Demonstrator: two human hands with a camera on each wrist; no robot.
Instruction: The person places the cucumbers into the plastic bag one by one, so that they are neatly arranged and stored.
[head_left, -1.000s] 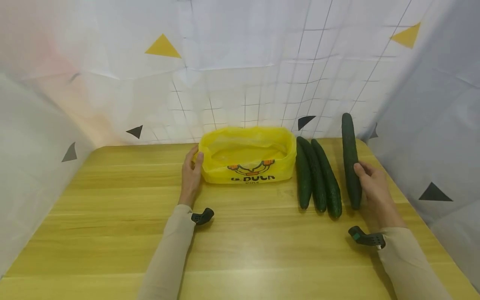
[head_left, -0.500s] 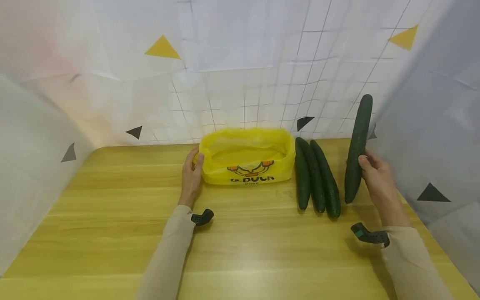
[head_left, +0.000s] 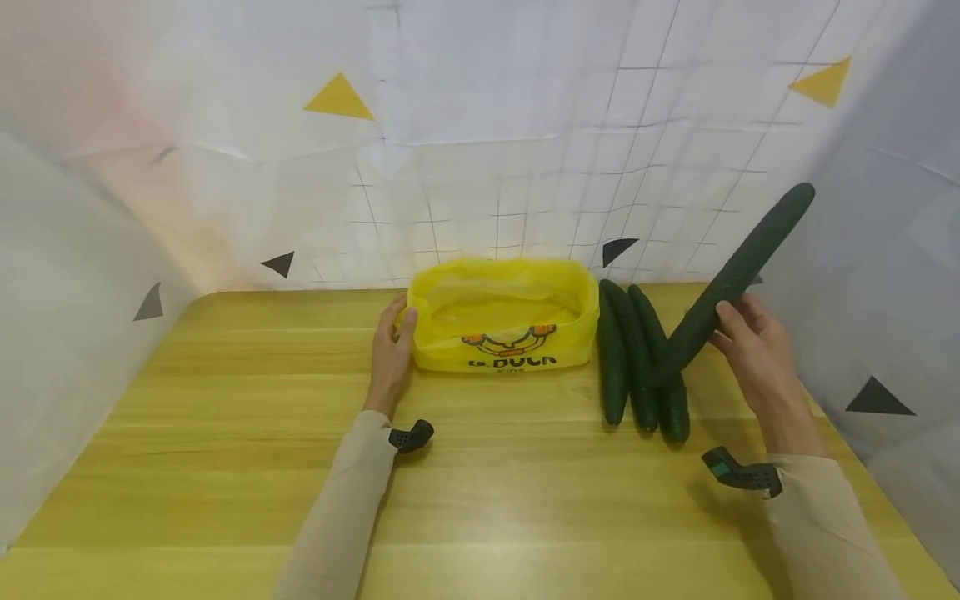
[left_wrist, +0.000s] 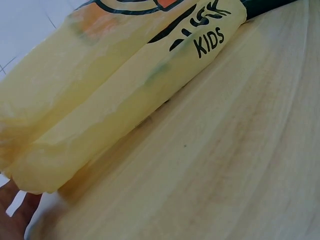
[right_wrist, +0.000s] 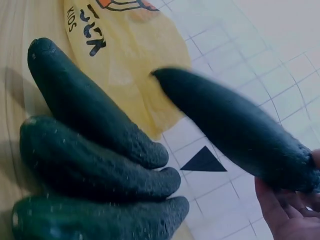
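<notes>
A yellow plastic bag (head_left: 517, 358) with a duck print stands on the table, its wide mouth facing up. My left hand (head_left: 390, 358) holds the bag's left end, the thumb lying along the near corner. To the right, my right hand (head_left: 761, 358) grips a long dark green cucumber (head_left: 742, 265) around its middle, raised and slanted, with its lower end towards the left. That lower end overlaps the lying cucumbers in the head view. Three more cucumbers (right_wrist: 95, 102) lie side by side against the bag's right end. In the left wrist view, fingers (left_wrist: 22, 212) show beside the bag's crumpled end.
The wooden table (head_left: 225, 467) extends left of the bag and towards the person. White printed sheeting (head_left: 465, 167) hangs close behind the bag and along both sides. Black wrist cameras (head_left: 742, 475) jut out from both sleeves.
The right hand has lifted the cucumber off the table and swung it round, its upper end going right and its lower end left. The left hand stays at the bag.
</notes>
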